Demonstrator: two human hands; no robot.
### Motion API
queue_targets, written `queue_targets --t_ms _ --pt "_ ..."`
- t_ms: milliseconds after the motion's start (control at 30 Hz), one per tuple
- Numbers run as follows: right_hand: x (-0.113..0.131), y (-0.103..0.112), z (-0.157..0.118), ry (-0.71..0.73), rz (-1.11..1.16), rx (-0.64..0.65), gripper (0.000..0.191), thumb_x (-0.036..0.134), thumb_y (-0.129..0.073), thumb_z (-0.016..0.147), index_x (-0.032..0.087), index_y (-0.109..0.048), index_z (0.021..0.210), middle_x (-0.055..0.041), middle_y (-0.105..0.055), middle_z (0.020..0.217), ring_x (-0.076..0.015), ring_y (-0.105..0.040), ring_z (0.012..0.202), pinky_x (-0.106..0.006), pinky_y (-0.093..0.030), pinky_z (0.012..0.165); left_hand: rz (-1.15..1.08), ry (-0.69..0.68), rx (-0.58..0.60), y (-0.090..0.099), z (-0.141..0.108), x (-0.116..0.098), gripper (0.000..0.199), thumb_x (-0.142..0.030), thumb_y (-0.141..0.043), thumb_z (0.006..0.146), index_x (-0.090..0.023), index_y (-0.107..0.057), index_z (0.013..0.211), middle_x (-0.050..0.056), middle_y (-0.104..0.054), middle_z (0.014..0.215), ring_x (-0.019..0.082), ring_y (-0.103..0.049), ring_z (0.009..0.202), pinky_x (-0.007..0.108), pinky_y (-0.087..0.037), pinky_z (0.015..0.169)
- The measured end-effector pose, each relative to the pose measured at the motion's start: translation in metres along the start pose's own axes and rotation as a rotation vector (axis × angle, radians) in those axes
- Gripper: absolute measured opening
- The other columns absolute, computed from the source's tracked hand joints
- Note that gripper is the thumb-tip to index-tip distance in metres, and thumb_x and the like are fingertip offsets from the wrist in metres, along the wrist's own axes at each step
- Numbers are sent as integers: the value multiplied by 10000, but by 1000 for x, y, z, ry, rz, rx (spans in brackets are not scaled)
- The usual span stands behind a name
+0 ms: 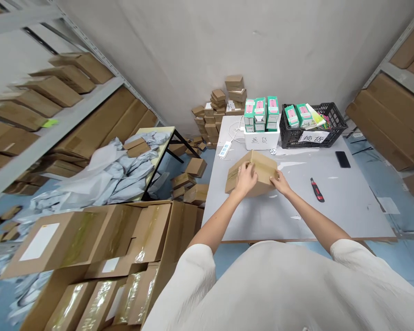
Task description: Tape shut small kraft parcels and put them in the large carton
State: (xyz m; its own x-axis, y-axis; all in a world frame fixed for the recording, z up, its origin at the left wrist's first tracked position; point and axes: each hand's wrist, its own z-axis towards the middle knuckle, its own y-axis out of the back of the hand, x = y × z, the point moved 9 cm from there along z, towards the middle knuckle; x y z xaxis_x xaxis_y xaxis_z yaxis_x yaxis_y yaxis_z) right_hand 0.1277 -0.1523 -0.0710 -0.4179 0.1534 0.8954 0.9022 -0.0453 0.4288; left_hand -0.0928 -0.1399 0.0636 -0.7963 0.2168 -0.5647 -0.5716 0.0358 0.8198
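A brown cardboard box (264, 166) is held tilted over the grey table (262, 223), between my two hands. My left hand (246, 178) is closed with curled fingers against its top left part, near a taped face. At the lower right corner, my right hand (280, 182) grips the box with the thumb on the near side; some of its fingers are hidden. To the right of my right hand lies a red and black box cutter (317, 190). Just behind the box stands a white bin (261, 140) of green and pink packages.
A black crate (291, 138) with similar packages and a phone (342, 159) are on the table. A power strip (225, 150) lies at its left side. A large carton (182, 225) full of taped boxes stands at my left. Boxes fill the shelves (86, 112) and floor.
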Motion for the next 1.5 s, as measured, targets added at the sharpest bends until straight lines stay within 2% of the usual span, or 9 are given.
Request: queue_targets --t_ms 200,500,667,767,900,1033,1167,1300,1500 --pt "19 29 3 9 -64 -126 813 605 -670 904 240 -491 1608 -169 -556 1569 -359 -490 1498 -539 -387 1285 -111 52 -35 -3 8 10 523 -258 -541 1011 -257 -575 1533 128 -519 1575 329 -576 1406 483 -487 1219" --pt "14 81 -6 49 -276 -203 742 507 -643 921 243 -518 1603 -175 -518 1530 -416 -477 1453 -612 -339 1297 -132 110 135 -62 9 -5 589 -243 -549 990 -269 -515 1577 147 -501 1600 334 -577 1433 483 -503 1202" --pt "19 81 -8 88 -255 -170 757 512 -633 927 233 -495 1617 -179 -532 1567 -415 -445 1497 -616 -328 1306 74 -139 64 -63 11 -50 539 -164 -508 1003 -245 -566 1533 143 -393 1739 372 -310 1640 575 -308 1322" --pt "34 75 -9 127 -196 -170 762 563 -547 989 200 -451 1652 -185 -527 1617 -393 -434 1535 -604 -321 1316 50 -266 169 -71 8 -79 525 -163 -437 1034 -250 -563 1536 138 -481 1683 343 -445 1553 527 -396 1257" --pt "58 66 -13 175 -42 -124 741 663 -306 1100 242 -411 1701 -127 -527 1673 -319 -462 1561 -537 -333 1329 55 -198 188 -68 4 -87 448 -362 -436 1106 -240 -569 1516 162 -581 1563 370 -524 1449 535 -417 1219" --pt "79 48 -15 219 63 37 783 776 -294 1084 324 -419 1711 -63 -524 1699 -289 -506 1549 -505 -371 1318 96 -86 133 -52 7 -70 583 -560 -564 1060 -247 -538 1551 186 -566 1560 421 -495 1454 576 -386 1233" --pt "80 33 -8 262 31 93 760 783 -337 1075 303 -560 1622 -77 -534 1690 -292 -463 1581 -496 -313 1350 101 -14 89 -33 15 -38 541 -439 -510 1087 -269 -511 1601 182 -556 1565 412 -522 1442 550 -421 1214" --pt "46 20 3 212 -85 83 684 727 -516 1023 270 -654 1513 -120 -550 1646 -321 -437 1586 -522 -305 1348 45 73 54 -12 21 8 584 -314 -466 1086 -293 -467 1669 172 -511 1619 403 -570 1428 539 -438 1216" --pt "-15 12 12 -44 -180 16 537 499 -680 915 250 -697 1391 -156 -535 1628 -366 -442 1574 -592 -341 1312 -35 159 45 11 19 76 616 -204 -459 1043 -268 -507 1654 136 -487 1699 355 -549 1505 511 -453 1257"
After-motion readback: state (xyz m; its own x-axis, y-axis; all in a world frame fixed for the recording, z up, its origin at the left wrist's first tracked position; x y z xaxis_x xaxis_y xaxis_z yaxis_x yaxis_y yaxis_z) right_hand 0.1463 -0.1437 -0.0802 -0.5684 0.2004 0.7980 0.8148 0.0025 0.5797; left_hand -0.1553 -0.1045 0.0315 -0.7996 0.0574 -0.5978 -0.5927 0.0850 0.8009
